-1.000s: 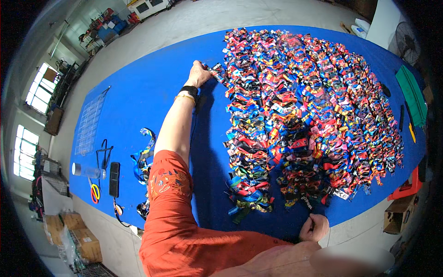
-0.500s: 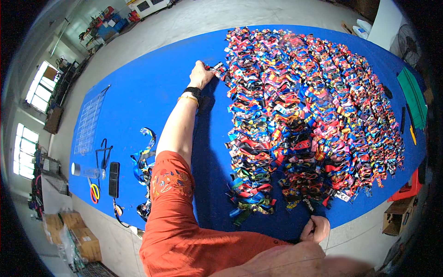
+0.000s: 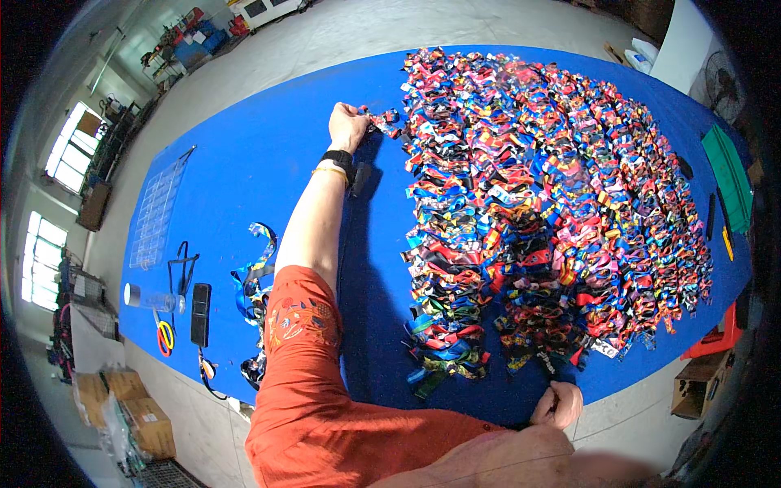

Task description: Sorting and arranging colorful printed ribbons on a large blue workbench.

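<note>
My left hand reaches far across the blue table, its fingers closed on a patterned ribbon strap. The strap lies by the upper left edge of a broad spread of multicoloured ribbon straps, which are looped and packed in long rows. A dark watch sits on my left wrist. At the near edge of the table my right hand is curled closed, just below the front end of the rows. What its fingers hold is too dark to make out. A dark strap end lies just above it.
Left of my arm lie loose straps, a black phone-like case, a clear bottle, scissors with red and yellow handles and a wire grid. Green cloth and a yellow-handled tool lie far right.
My left hand has moved slightly to the left and turned, with the strap still in its fingers. My right hand has stayed in place. The view has shifted a little.
</note>
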